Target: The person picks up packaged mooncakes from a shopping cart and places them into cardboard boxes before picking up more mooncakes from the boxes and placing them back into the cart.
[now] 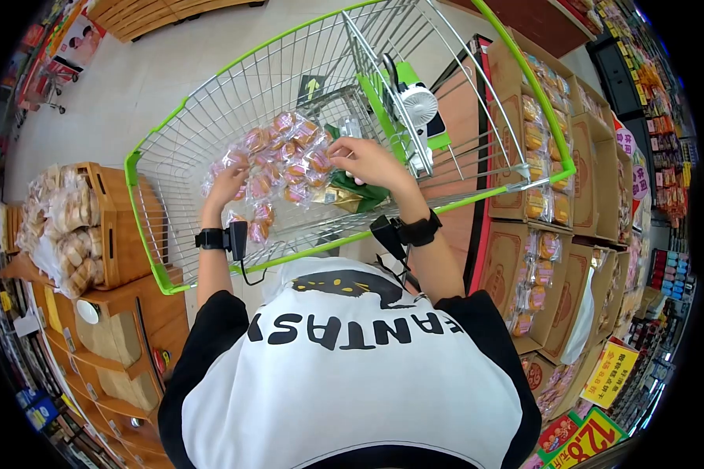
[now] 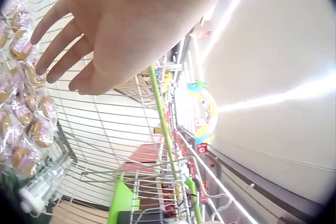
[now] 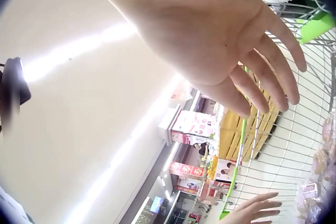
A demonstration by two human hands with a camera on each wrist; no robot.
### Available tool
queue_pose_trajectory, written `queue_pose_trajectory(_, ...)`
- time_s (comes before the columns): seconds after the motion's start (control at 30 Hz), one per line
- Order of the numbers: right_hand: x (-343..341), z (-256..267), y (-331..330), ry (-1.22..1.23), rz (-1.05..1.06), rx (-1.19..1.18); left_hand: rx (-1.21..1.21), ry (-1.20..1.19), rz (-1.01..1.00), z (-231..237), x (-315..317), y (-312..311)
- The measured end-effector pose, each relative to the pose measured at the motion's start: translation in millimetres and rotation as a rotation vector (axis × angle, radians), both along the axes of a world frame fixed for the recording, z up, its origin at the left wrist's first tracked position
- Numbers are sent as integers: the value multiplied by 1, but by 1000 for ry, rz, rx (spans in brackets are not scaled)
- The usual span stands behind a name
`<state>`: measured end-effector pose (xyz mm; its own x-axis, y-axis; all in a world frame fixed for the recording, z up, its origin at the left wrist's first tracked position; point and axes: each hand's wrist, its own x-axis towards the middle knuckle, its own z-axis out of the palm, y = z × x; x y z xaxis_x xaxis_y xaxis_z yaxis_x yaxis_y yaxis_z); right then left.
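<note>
The left hand (image 1: 228, 186) hangs palm-down with its fingers loosely spread, pinching nothing; its tips reach over the near-left edge of a pile of round golden cakes in clear, pink-printed plastic wrappers (image 1: 296, 169). Whether they touch the wrappers I cannot tell. The right hand (image 1: 365, 162) is likewise relaxed, fingers slightly apart and gripping nothing, above the pile's right end.

The pile lies loose on the floor of a silver wire shopping cart with a bright green rim (image 1: 132, 161), probably put straight there because the mesh walls contain small packets. Each cake is round, so none has a clear long axis; wrappers face every way, while the heap stretches roughly from one hand toward the other.

Against its right end lies a shiny green-and-gold bag (image 1: 371, 202), next to a clear bottle-like container with a white end (image 2: 48, 183), lying slanted. Past these, a white round fan (image 1: 420, 107) sits at the green seat panel, seemingly parked there to free both hands.

Farther out, brown cardboard cartons (image 1: 593, 178) stand right, and a wooden bin (image 1: 127, 234) of bagged bread (image 1: 74, 223) left.
</note>
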<state>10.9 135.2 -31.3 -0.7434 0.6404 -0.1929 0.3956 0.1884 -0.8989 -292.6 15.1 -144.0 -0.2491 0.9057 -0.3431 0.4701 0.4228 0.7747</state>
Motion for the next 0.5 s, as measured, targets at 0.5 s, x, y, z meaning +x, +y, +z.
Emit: queue_pose_trajectory(0.5, -116, -82, -1, -184, 332, 117, -418, 90, 100, -114, -50, -38)
